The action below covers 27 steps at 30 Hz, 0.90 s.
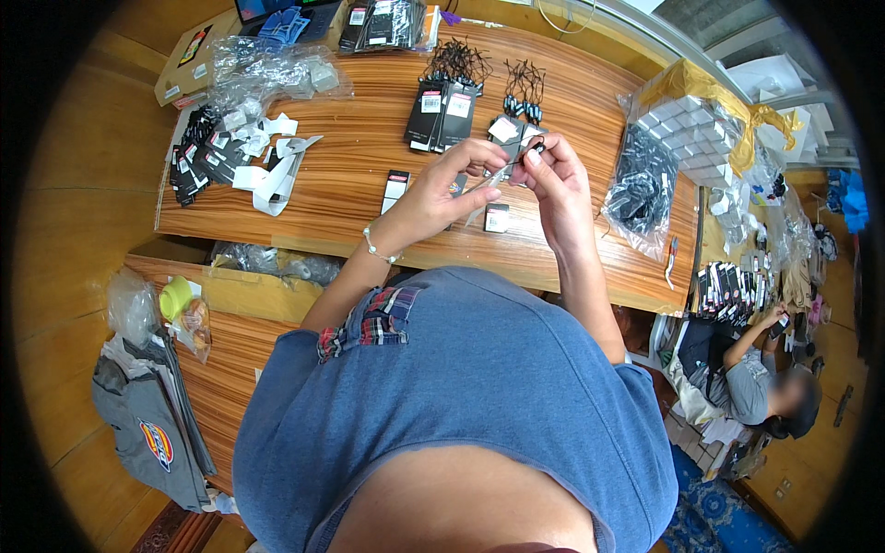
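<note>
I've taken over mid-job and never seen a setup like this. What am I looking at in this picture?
There is no robot here: a person works with two bare hands. The single picture comes from a wide fisheye camera on their head, looking down, so straight edges bend.

On the striped brown wooden table lie flat black cards with white labels, crumpled clear plastic bags, curled white paper strips and a clear bag of dark items.

The right hand pinches a small dark piece. The left hand is close beside it, near some thin clear plastic; whether it grips that is unclear.

At far right, another person in a grey top sits apart.
</note>
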{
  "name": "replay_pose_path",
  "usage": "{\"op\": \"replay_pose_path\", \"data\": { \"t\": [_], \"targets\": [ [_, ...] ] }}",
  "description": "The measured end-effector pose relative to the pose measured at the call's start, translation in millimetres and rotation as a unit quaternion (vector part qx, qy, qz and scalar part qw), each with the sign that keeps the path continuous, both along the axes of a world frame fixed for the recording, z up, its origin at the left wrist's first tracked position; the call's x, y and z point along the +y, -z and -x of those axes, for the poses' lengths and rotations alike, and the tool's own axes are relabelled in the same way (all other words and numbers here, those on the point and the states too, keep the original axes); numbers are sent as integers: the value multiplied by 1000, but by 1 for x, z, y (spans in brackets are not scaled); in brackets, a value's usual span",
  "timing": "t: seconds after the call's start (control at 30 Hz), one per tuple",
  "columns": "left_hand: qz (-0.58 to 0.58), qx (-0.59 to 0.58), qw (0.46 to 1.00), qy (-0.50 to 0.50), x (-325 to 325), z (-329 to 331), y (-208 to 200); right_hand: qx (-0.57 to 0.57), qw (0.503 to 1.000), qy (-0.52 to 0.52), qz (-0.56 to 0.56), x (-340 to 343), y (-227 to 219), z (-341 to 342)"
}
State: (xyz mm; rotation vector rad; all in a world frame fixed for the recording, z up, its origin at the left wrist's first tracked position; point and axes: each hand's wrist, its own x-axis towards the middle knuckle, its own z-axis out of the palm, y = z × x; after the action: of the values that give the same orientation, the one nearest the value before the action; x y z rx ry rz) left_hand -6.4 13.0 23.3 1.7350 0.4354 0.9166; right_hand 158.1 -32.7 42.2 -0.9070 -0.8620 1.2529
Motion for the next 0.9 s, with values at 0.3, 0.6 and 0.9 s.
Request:
{"op": "replay_pose_path", "data": {
  "t": [0.3,0.6,0.9],
  "targets": [
    [-173,124,977,-25,3,9,-6,84,995,44,32,2,5,-5],
    [-196,174,964,-31,-1,7,-5,135,989,52,16,0,12,-1],
    [282,-84,943,157,-18,-24,41,187,979,70,38,-14,26,-6]
  ]
}}
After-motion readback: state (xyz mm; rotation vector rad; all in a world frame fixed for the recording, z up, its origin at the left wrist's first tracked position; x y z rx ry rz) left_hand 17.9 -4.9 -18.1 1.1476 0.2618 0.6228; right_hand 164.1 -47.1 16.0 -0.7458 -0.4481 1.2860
